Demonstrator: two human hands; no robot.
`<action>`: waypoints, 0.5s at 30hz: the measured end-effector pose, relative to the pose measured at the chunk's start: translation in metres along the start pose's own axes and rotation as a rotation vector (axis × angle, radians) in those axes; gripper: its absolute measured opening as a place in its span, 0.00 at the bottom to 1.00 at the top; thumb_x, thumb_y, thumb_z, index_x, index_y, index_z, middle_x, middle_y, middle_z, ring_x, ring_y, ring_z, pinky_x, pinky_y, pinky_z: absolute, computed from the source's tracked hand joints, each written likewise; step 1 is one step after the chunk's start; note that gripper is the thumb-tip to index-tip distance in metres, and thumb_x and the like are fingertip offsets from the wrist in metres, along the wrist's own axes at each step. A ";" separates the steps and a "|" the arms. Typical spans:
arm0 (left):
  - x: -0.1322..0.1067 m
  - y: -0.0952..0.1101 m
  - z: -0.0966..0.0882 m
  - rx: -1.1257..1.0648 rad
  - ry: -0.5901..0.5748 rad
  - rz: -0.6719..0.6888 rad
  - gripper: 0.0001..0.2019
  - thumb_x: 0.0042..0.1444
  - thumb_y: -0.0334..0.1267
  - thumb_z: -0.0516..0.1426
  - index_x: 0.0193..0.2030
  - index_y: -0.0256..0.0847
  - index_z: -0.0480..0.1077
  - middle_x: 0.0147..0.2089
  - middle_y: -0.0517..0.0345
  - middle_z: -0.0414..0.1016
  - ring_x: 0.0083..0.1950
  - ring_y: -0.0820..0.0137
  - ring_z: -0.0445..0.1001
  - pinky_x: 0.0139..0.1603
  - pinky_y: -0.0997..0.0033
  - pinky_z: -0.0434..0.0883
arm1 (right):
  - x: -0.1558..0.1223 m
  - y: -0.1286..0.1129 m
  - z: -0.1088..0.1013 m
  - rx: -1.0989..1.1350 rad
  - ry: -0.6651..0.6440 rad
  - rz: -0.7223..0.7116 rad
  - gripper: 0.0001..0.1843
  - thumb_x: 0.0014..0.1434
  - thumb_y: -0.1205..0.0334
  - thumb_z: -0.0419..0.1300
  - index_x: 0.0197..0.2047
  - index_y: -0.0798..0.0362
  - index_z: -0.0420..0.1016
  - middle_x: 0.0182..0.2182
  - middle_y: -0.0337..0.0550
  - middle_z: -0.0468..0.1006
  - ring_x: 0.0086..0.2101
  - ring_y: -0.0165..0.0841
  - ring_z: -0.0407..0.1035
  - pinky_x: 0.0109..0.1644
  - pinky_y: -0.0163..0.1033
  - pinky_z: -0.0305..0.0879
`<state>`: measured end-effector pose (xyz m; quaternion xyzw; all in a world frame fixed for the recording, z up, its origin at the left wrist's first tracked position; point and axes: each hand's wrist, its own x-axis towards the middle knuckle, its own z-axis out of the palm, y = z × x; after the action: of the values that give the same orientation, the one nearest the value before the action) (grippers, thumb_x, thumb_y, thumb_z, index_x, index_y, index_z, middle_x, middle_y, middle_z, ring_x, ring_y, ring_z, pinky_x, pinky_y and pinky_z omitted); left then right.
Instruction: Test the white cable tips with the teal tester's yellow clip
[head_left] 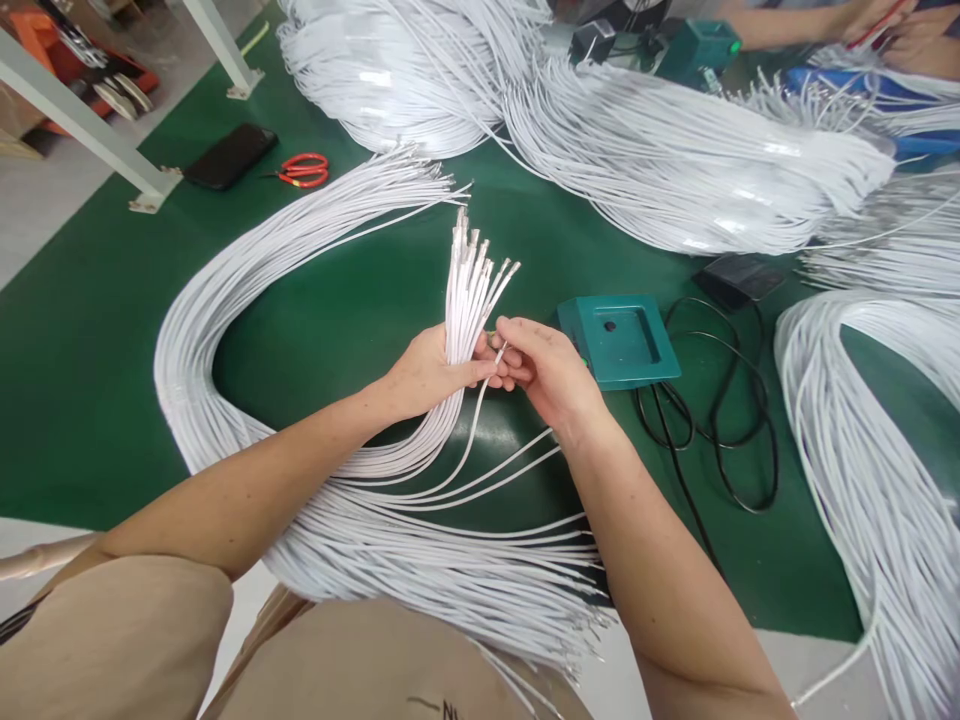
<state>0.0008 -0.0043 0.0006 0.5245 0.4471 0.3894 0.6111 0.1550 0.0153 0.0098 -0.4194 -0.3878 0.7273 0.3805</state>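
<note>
My left hand (431, 372) is closed around an upright bunch of white cables (466, 300), whose metal-tipped ends stick up above the fingers. Close beside it, my right hand (544, 365) pinches the end of a single white cable (478, 425) between thumb and fingers. From the held bunch, the cables run down and left into a large curved bundle (187, 340) on the green table (330, 310). More loose cable ends (487, 570) fan out below my hands toward my lap. A teal device (622, 340) with a recessed top lies just right of my right hand.
Red-handled scissors (304, 170) and a black phone (231, 156) lie at the back left by a metal post (154, 185). Big cable bundles (675, 150) fill the back, another (862, 450) the right. Black cords (720, 420) coil beside the device. A co-worker's hands (900, 35) are at the top right.
</note>
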 end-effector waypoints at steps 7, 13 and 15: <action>-0.002 0.000 -0.006 -0.002 0.069 -0.010 0.09 0.49 0.35 0.63 0.34 0.36 0.67 0.32 0.56 0.76 0.35 0.70 0.78 0.37 0.71 0.74 | 0.002 -0.001 -0.008 0.047 -0.104 0.046 0.17 0.52 0.50 0.66 0.24 0.53 0.67 0.18 0.31 0.61 0.19 0.23 0.54 0.24 0.32 0.56; -0.001 -0.001 -0.007 -0.054 0.094 -0.022 0.12 0.48 0.37 0.64 0.35 0.36 0.66 0.34 0.55 0.77 0.35 0.70 0.78 0.36 0.70 0.73 | 0.000 -0.002 -0.005 0.002 0.001 -0.032 0.19 0.50 0.45 0.66 0.29 0.54 0.72 0.20 0.33 0.66 0.19 0.23 0.56 0.25 0.33 0.60; -0.001 -0.001 -0.007 -0.026 0.086 -0.001 0.11 0.48 0.37 0.64 0.34 0.36 0.66 0.32 0.56 0.77 0.33 0.71 0.77 0.35 0.70 0.73 | 0.000 -0.002 -0.003 -0.005 0.005 -0.041 0.21 0.51 0.43 0.64 0.30 0.54 0.73 0.20 0.33 0.67 0.19 0.23 0.57 0.26 0.34 0.61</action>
<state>-0.0065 -0.0030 -0.0005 0.4988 0.4682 0.4172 0.5983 0.1583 0.0166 0.0107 -0.4142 -0.3971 0.7174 0.3951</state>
